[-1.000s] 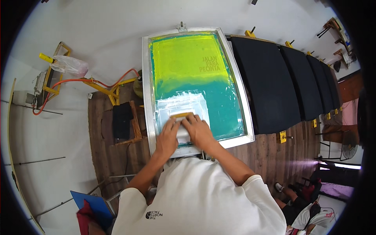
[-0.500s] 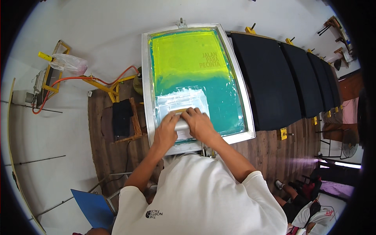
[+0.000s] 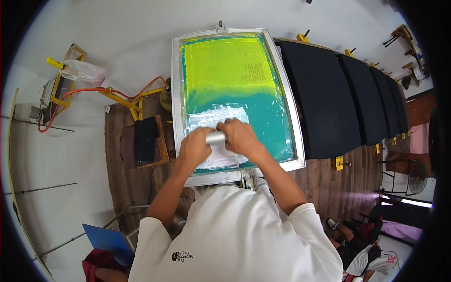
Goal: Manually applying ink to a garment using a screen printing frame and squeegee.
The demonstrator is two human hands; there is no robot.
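Both my hands grip a silver-handled squeegee [image 3: 216,137], my left hand [image 3: 193,148] at its left end and my right hand [image 3: 239,137] at its right. Fingers are wrapped round the handle; the lower blade is hidden or blurred, so its contact with the mesh cannot be told. Below them lies a screen-printing frame [image 3: 221,177] with pale metal sides and teal mesh [image 3: 268,127]. White ink [image 3: 224,113] is smeared over the near left part. The far half carries a yellow-green coating [image 3: 211,61] with lettering at its right.
Several black-covered printing boards [image 3: 319,98] run off to the right, with yellow clamps [image 3: 339,163] along their edge. An orange hose [image 3: 94,90] crosses at left above a low stand with dark cloth [image 3: 145,139]. Another person [image 3: 376,258] sits at lower right; a blue panel [image 3: 105,242] is lower left.
My hands have shifted slightly and turned the squeegee, so its silver handle now shows between them. More of the white ink on the near side is uncovered.
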